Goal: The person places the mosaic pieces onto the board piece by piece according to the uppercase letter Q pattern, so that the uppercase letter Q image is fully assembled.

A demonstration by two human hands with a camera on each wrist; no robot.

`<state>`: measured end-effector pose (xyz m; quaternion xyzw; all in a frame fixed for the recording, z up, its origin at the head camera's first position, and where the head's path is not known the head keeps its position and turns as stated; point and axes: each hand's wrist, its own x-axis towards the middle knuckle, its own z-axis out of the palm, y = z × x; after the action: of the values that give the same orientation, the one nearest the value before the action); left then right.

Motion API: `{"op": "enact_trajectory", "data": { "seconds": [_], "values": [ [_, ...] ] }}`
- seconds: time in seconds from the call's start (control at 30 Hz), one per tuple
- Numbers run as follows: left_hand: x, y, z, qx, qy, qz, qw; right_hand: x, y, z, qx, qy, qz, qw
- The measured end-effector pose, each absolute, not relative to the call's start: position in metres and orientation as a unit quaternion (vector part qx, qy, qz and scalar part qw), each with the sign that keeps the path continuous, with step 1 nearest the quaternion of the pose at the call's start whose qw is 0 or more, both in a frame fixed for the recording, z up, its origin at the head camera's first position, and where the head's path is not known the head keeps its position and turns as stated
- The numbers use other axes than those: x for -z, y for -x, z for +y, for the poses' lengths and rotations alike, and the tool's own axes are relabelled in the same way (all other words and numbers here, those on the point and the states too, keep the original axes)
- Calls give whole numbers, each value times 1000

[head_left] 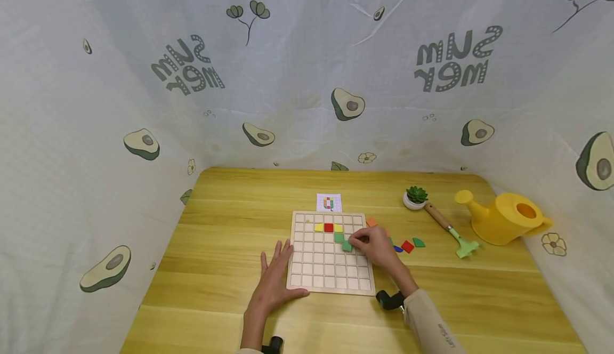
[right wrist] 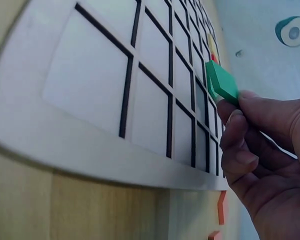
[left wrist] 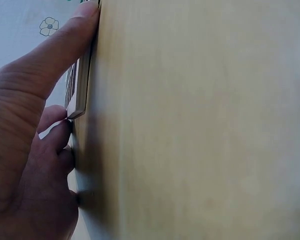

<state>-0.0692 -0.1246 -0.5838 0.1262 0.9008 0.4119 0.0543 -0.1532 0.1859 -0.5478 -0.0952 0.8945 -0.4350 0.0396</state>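
Head view: L hand (head_left: 274, 286), fingers spread apart, steadies the sq. light-wood grid board (head_left: 329, 269) at its L edge; R hand (head_left: 379, 247) has a flat green sq. tile (head_left: 346, 246) pinched over the grid. Seated: 1 flat red sq. tile (head_left: 328, 227), yellow tiles (head_left: 338, 228) either side, 1 green sq. tile (head_left: 338, 238) below the R one. Loose, R of board: orange pc. (head_left: 371, 222), blue pc. (head_left: 398, 249), red sq. (head_left: 407, 246), green quarter-round pc. (head_left: 419, 242). Vs. white patterned card (head_left: 321, 207) beyond board, est. progress: early; most of fig. remains. L-wrist view: thumb on board edge, nothing gripped. R-wrist view: thumb & fingertip clamped on tile; board contact: cannot tell.
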Motion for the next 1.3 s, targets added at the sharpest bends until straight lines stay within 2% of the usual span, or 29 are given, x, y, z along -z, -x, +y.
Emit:
{"op": "enact_trajectory", "data": {
  "seconds": [0.6,0.9,1.3],
  "values": [
    [584,70,-125,-414,-120,900,58,553,153,167,403,124,906,37],
    [584,68,-124,-423,-130,896,49,556,152,165,400,147,904,18],
    [584,70,-124,-419,-121,898,61,558,150,165,397,172,901,6]
  ]
}}
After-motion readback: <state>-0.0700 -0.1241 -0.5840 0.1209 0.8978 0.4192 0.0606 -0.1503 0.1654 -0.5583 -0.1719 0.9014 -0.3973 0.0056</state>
